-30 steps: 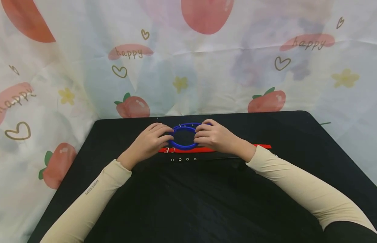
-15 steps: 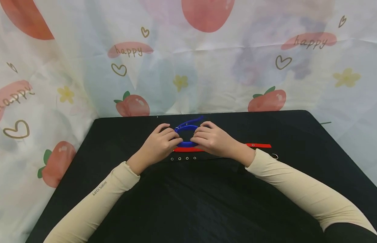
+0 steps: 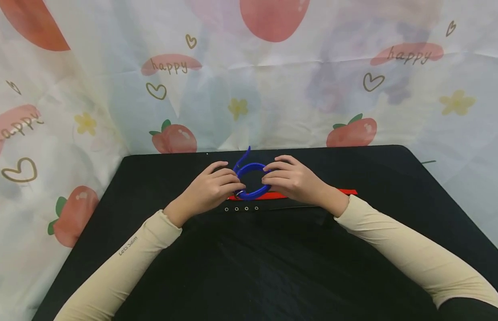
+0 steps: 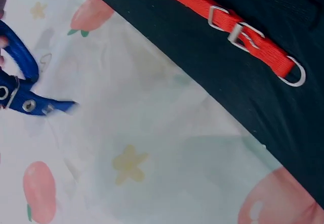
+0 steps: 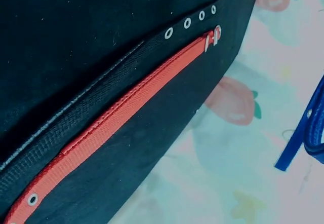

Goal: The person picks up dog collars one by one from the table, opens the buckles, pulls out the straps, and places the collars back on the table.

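Blue collar (image 3: 256, 194): centre of head view, looped into a ring that overlaps the red collar (image 5: 134, 100); loose tail (image 3: 243, 157) points up.
Left hand (image 3: 213, 185): fingers pinch the ring's left side.
Right hand (image 3: 294, 179): fingers pinch its right side.
Red: lies on the table (image 3: 249, 267), diagonal in right wrist view; buckle (image 4: 237, 32) upper right, left wrist view.
Black strap (image 5: 101, 100): beside red, 4 eyelets (image 5: 187, 23) upper right, right wrist view.
Backdrop (image 3: 281, 98): fruit print, upper half of head view.

blue strap (image 4: 24, 58): tip blurred, loop cropped left | red strap (image 5: 132, 102): lower end cropped
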A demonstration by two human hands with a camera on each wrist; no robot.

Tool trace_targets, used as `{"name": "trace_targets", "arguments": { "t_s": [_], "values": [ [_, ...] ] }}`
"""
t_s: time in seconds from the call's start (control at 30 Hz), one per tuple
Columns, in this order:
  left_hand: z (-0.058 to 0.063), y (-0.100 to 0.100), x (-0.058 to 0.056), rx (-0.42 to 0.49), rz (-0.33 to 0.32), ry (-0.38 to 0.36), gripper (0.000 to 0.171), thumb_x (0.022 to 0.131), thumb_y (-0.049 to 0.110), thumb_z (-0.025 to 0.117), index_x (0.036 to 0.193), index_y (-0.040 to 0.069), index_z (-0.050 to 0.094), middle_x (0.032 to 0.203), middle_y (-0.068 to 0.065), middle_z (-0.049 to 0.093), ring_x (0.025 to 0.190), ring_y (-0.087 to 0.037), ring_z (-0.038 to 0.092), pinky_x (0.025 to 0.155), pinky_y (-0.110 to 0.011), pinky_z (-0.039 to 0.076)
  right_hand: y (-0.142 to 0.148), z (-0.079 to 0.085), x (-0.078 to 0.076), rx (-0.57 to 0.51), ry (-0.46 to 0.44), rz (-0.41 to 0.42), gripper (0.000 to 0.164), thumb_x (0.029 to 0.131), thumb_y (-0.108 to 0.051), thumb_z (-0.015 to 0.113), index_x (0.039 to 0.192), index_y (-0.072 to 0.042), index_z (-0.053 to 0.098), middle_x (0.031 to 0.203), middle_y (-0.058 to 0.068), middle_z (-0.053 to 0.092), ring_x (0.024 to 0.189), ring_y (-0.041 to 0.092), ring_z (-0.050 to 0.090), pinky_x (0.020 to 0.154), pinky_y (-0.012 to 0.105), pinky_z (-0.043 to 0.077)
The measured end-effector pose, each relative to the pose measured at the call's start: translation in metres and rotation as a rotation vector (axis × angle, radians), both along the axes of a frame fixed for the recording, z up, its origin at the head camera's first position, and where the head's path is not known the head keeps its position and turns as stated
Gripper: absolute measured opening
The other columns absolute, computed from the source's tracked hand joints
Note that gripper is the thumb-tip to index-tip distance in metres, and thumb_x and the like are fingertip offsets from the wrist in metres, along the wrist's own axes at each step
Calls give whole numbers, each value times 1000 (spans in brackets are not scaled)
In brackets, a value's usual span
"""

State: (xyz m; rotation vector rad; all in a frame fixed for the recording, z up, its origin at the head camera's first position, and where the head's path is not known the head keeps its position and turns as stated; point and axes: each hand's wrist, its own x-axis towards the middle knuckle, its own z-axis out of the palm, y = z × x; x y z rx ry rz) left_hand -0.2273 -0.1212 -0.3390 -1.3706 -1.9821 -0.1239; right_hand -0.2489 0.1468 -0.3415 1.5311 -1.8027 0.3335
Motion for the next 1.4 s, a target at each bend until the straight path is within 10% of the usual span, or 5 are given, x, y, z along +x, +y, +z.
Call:
{"name": "trace_targets", "arguments": {
  "t_s": [0.33, 0.6, 0.8, 1.4],
  "values": [
    [6, 17, 9, -33, 87, -5, 25, 74, 22, 80, 98, 18, 73, 87, 4, 70, 89, -14, 62, 101, -41, 43, -11, 0, 8, -25, 69, -28, 35, 59, -6, 85, 90, -6, 69, 84, 6, 72, 84, 18, 67, 85, 44, 50],
    [7, 12, 8, 36, 36, -149, 24, 73, 20, 81, 93, 14, 70, 92, 2, 69, 93, -15, 62, 102, -41, 41, 0, -2, 10, -82, 21, -10, 13, 87, -15, 65, 94, -6, 70, 89, 8, 74, 89, 22, 69, 87, 47, 49],
    [9, 22, 15, 1, 50, -95, 25, 75, 31, 79, 91, 14, 71, 83, 0, 66, 83, -15, 62, 98, -39, 45, 3, -3, 10, -65, -62, -26, 25, 72, -12, 80, 94, -4, 70, 88, 7, 73, 92, 23, 67, 90, 49, 46],
    [11, 27, 20, -18, 143, -86, 24, 76, 32, 78, 88, 12, 72, 80, 0, 67, 78, -15, 62, 93, -36, 47, 7, -2, 14, -110, -106, -65, 30, 92, -33, 58, 87, -7, 71, 83, 5, 72, 88, 22, 66, 90, 48, 46]
  ]
}}
